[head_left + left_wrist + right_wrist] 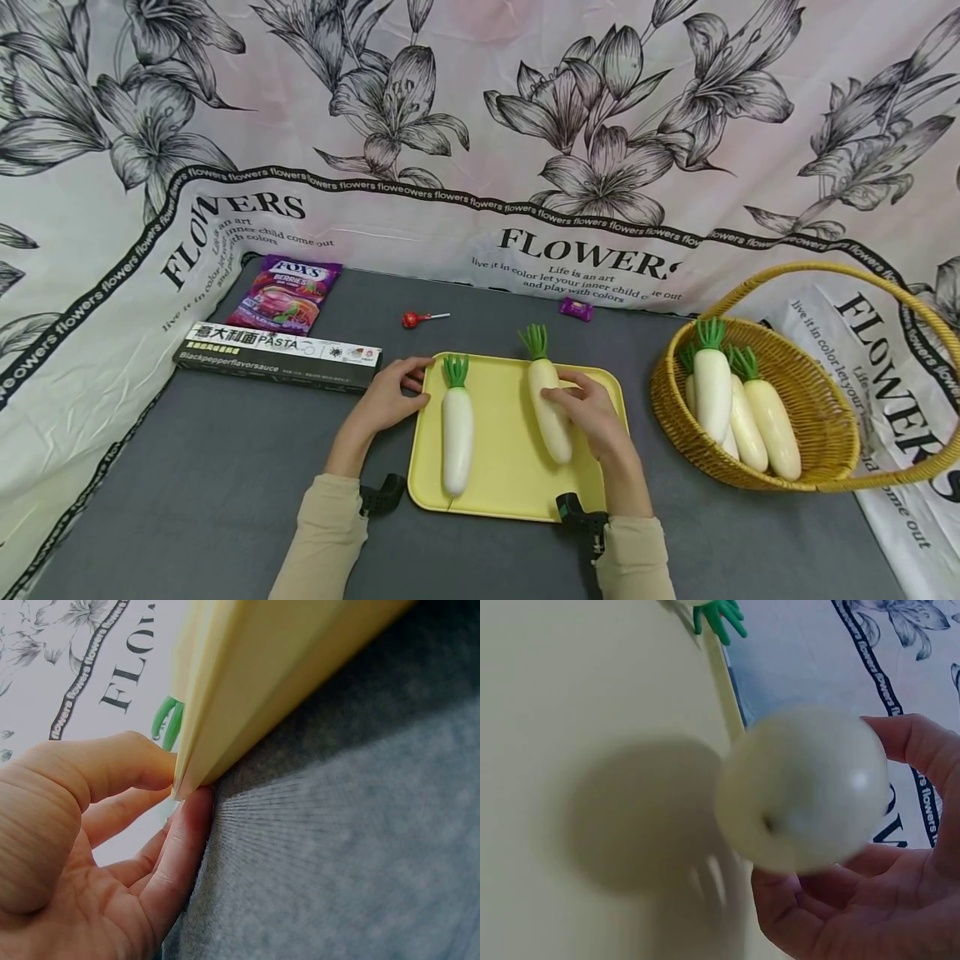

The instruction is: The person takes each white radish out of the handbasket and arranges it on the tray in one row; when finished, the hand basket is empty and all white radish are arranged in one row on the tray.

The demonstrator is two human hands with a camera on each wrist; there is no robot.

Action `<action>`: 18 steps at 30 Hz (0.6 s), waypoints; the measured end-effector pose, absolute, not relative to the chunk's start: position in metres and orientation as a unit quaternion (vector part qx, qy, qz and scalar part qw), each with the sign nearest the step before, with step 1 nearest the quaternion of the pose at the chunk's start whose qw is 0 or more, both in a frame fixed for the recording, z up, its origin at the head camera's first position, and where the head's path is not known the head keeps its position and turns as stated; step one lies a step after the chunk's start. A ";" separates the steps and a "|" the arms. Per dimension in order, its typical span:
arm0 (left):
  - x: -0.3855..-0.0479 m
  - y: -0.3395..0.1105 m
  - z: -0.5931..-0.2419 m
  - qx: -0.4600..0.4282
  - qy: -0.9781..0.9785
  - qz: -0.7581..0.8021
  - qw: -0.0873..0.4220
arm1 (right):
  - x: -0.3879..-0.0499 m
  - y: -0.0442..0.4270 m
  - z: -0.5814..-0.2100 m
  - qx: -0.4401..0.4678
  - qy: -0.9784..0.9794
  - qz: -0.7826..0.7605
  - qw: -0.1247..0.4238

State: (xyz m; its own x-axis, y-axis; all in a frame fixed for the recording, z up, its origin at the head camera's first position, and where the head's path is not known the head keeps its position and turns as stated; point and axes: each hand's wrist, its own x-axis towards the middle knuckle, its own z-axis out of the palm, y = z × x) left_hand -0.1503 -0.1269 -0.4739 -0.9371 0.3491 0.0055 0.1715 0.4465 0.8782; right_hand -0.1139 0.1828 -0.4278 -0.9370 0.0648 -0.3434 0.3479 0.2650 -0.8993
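A yellow tray [498,442] lies on the grey tabletop. My left hand [388,395] pinches its left rim near the far corner; in the left wrist view the thumb is above the tray edge [262,682] and a finger below it. One white radish [457,442] with a green top lies lengthwise on the tray's left side. Over the right side, my right hand [596,412] grips a second white radish [546,400], its green top pointing away. The right wrist view shows that radish's rounded tip [802,787] between thumb and fingers, casting a shadow on the tray.
A wicker basket [832,408] with several white radishes [776,429] stands at the right, its handle arching up. Behind the tray are a lollipop [411,319] and a purple wrapped candy [576,309]. At back left lie a pasta box [277,358] and a purple candy bag [285,296].
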 end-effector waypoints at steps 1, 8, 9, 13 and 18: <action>-0.150 -0.127 -0.474 0.153 0.846 0.502 0.089 | -0.113 0.181 -0.429 0.131 0.783 -0.595 0.123; -0.151 -0.127 -0.475 0.152 0.849 0.498 0.091 | -0.113 0.165 -0.436 0.124 0.775 -0.605 0.131; -0.151 -0.127 -0.474 0.150 0.849 0.499 0.093 | -0.113 0.163 -0.438 0.122 0.773 -0.608 0.132; -0.150 -0.127 -0.474 0.153 0.849 0.498 0.093 | -0.111 0.157 -0.441 0.113 0.759 -0.627 0.136; -0.150 -0.127 -0.474 0.153 0.848 0.499 0.092 | -0.108 0.151 -0.441 0.088 0.753 -0.639 0.135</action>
